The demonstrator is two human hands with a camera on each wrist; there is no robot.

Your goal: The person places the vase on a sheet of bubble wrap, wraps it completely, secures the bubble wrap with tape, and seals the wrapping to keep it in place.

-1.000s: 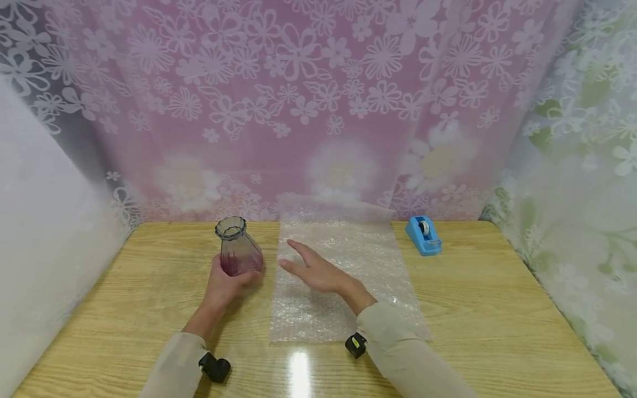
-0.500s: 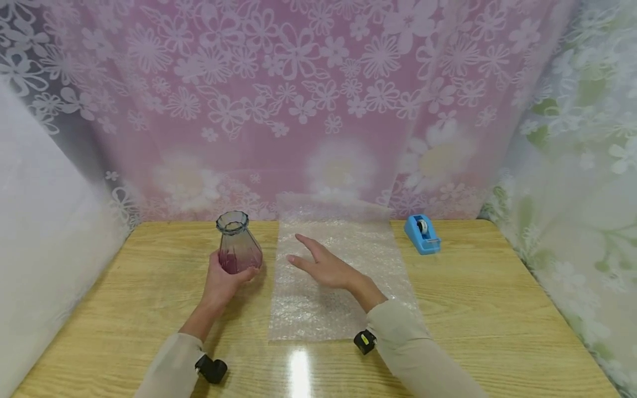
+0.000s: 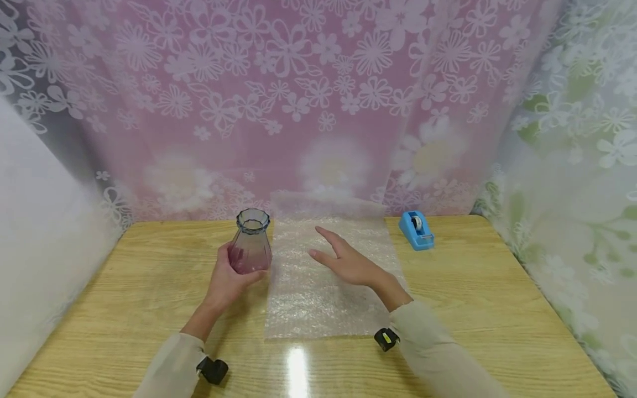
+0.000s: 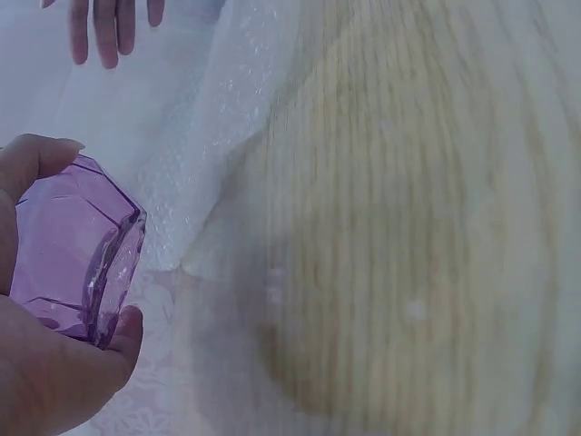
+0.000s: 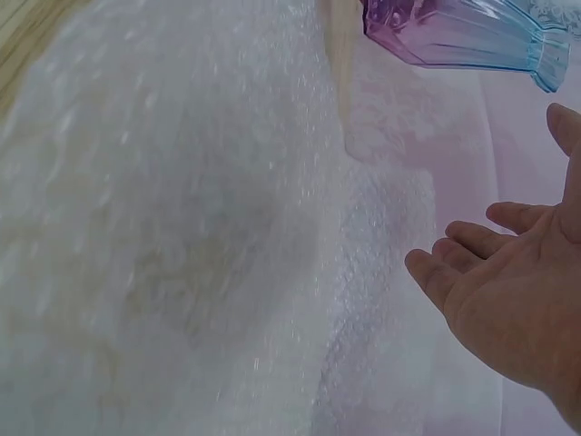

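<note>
My left hand (image 3: 230, 282) grips a faceted glass vase (image 3: 251, 249), purple at the base and bluish at its scalloped rim. In the left wrist view the thumb and a finger curl round the vase's purple base (image 4: 73, 241), which is held off the table. The vase is upright in the head view, beside the left edge of a sheet of bubble wrap (image 3: 318, 309). Over the middle of that sheet hovers my right hand (image 3: 348, 264), fingers extended and holding nothing. The right wrist view shows its open palm (image 5: 508, 309), apart from the vase.
A blue tape dispenser (image 3: 417, 231) with a roll of tape stands at the back right of the wooden table (image 3: 473, 309). Behind the table hangs a pink flowered curtain (image 3: 298, 110), and the bubble wrap's far end rises against it.
The left hand has carried the vase rightward, closer to the bubble wrap. My right hand has shifted right, its fingers still extended. The head view has turned slightly.
</note>
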